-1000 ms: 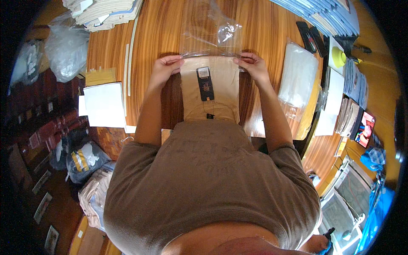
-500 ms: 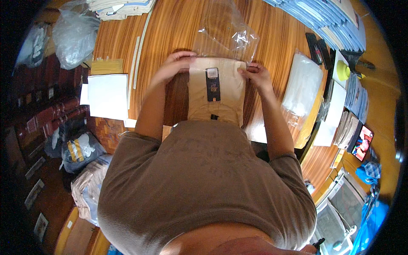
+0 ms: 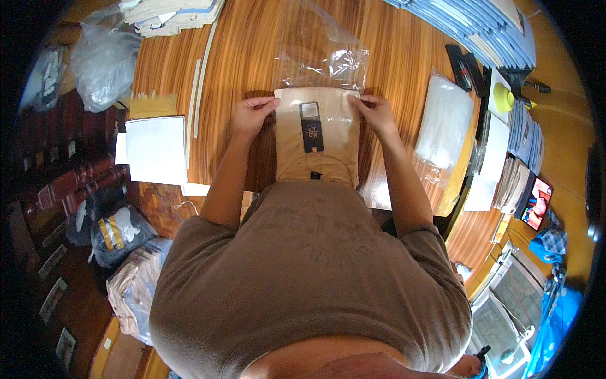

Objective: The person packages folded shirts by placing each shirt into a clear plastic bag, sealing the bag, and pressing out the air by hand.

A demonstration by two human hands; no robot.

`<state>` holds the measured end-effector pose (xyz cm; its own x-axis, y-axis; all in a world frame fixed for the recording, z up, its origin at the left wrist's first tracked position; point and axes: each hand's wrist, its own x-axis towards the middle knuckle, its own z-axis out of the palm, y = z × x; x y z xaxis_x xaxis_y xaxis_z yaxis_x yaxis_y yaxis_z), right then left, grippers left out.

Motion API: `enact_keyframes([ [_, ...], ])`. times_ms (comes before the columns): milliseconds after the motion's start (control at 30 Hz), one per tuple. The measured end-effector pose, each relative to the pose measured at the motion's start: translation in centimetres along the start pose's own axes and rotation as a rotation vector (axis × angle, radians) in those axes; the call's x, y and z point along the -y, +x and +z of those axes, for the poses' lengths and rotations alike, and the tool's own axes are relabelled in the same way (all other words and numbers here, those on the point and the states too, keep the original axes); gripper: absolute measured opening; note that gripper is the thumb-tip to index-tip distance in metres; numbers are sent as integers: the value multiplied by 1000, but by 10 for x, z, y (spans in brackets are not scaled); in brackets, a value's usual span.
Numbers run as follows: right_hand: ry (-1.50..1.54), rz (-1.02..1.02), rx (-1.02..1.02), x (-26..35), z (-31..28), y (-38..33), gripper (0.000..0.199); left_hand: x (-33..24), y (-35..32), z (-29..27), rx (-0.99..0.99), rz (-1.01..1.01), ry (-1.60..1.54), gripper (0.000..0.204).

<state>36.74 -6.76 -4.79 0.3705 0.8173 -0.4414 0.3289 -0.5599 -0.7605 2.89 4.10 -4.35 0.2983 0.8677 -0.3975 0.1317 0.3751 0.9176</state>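
A folded tan garment (image 3: 317, 151) with a dark hang tag (image 3: 312, 130) lies on the wooden table (image 3: 404, 57) in front of me. A clear plastic bag (image 3: 320, 54) lies just beyond it, its open mouth at the garment's far edge. My left hand (image 3: 252, 114) pinches the bag's mouth at the garment's far left corner. My right hand (image 3: 374, 111) pinches it at the far right corner.
White paper sheets (image 3: 155, 149) lie at the left, a bagged white item (image 3: 444, 120) at the right. Stacks of folded blue garments (image 3: 480, 22) fill the far right. A crumpled plastic bag (image 3: 104, 60) and folded cream pieces (image 3: 170, 12) sit far left. A yellow tape dispenser (image 3: 505, 96) stands right.
Both hands have shifted with the bag's mouth along the garment's far end. The view has also tilted, so the table appears lower in the picture.
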Motion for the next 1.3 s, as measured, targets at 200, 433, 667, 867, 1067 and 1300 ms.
enact_keyframes([
  [200, -310, 88, 116, 15, -21, -41, 53, -5, -17, -28, 191, 48, 431, 32],
  [433, -355, -743, -191, 33, -4, -78, 39, -24, -29, -7, 170, 808, 762, 27],
  [667, -308, -678, -243, 0, 11, -69, 19, -12, -35, -3, 80, 752, 658, 11],
  [867, -240, -602, -296, -4, 24, -110, 35, 14, -99, 7, -125, 515, 538, 34],
  [1067, 191, -82, -168, -7, 30, -122, 58, 6, -100, 28, -125, 111, 208, 75],
  [1300, 10, -237, -128, 9, 6, -105, 43, -22, -54, -2, 98, 600, 711, 43],
])
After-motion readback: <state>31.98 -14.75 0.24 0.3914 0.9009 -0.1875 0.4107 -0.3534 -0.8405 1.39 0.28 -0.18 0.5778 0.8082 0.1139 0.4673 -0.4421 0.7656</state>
